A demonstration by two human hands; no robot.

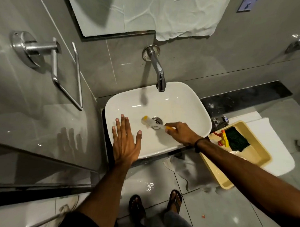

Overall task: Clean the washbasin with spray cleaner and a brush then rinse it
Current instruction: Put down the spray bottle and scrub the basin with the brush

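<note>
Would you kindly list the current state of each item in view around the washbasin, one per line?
tap: no water running
washbasin: no pooled water visible, drain open
brush: held, head by the drain
right hand: closed on the brush handle
left hand: open, flat, fingers spread over the basin's near rim
yellow tray: holds a green scouring pad

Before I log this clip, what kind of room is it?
A bathroom, most likely: a white countertop washbasin under a wall-mounted chrome tap, a mirror above, and a chrome towel holder on grey wall tiles.
</note>
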